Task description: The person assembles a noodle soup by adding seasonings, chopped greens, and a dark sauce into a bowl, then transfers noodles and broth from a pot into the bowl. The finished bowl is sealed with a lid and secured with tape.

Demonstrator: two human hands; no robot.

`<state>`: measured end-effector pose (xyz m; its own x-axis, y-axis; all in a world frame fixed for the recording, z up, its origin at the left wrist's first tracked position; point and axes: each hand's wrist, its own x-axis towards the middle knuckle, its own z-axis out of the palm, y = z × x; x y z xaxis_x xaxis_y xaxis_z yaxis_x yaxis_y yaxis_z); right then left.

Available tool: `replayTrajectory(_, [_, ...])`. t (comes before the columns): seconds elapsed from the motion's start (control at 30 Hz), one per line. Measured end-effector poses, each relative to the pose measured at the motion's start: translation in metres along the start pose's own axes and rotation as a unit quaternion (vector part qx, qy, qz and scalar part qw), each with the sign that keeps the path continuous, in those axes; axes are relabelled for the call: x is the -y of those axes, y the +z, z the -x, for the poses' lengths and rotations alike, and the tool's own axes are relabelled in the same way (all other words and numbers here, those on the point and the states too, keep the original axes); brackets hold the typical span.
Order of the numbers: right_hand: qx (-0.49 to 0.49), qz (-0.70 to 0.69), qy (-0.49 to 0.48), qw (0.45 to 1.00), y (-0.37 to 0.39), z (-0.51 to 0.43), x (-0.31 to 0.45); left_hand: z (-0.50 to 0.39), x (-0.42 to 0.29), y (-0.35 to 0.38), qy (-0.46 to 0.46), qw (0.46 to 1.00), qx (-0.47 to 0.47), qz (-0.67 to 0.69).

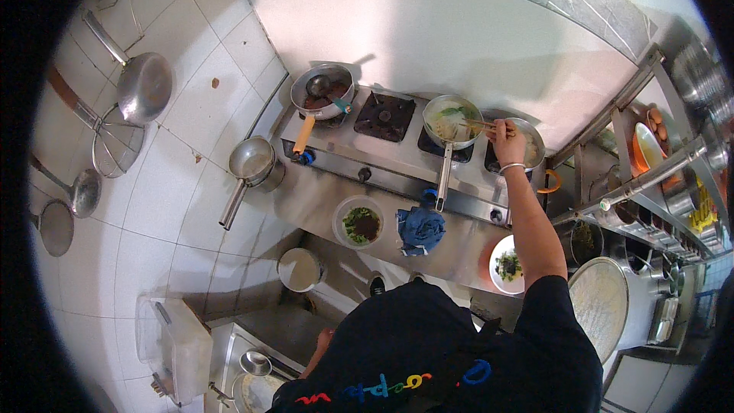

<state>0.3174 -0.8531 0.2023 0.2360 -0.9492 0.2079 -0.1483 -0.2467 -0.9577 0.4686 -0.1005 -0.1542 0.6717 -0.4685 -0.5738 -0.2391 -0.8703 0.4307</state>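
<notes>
Chopsticks (479,124) are held in my right hand (507,136), their tips over a long-handled saucepan (447,175) with noodles and green leaves in pale liquid. Behind that hand a second pan (533,132) sits on the rightmost burner. Low beside my body hangs my left hand (325,337), mostly hidden by the dark shirt; its fingers cannot be made out. On the steel counter before me are a bowl of chopped greens and dark sauce (362,223), a crumpled blue cloth (420,230) and a white bowl with chopped greens (507,267).
A pot with a ladle in dark red contents (322,92) stands on the left burner, its wooden handle (304,135) jutting forward. Left of the stove is a small saucepan (252,159). A large round container (599,304) and metal shelving (654,178) flank me at right.
</notes>
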Motion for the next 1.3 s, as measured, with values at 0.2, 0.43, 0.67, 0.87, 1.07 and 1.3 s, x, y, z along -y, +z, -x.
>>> replayTrajectory(0.2, [-0.095, 0.047, -0.125, 0.986, -0.005, 0.005, -0.002, 0.004, 0.008, 0.001, -0.02, 0.997, 0.036, 0.062])
replayTrajectory(0.43, [-0.057, 0.173, -0.132, 0.974, 0.007, 0.028, -0.007, 0.001, 0.004, 0.001, -0.03, 0.996, 0.022, 0.081])
replayTrajectory(0.67, [-0.111, 0.194, -0.162, 0.961, 0.008, 0.029, -0.013, -0.006, 0.0, -0.002, 0.027, 0.999, -0.003, 0.026])
replayTrajectory(0.87, [-0.011, 0.01, -0.05, 0.999, 0.012, 0.024, -0.012, -0.003, -0.001, -0.002, -0.005, 1.0, 0.007, 0.002])
replayTrajectory(1.07, [-0.047, 0.017, -0.071, 0.996, 0.022, 0.017, -0.018, -0.005, -0.005, -0.002, 0.034, 0.997, -0.031, 0.061])
replayTrajectory(1.3, [0.054, -0.062, 0.031, 0.996, 0.022, 0.019, -0.022, 0.001, -0.001, -0.004, 0.011, 0.999, 0.047, 0.023])
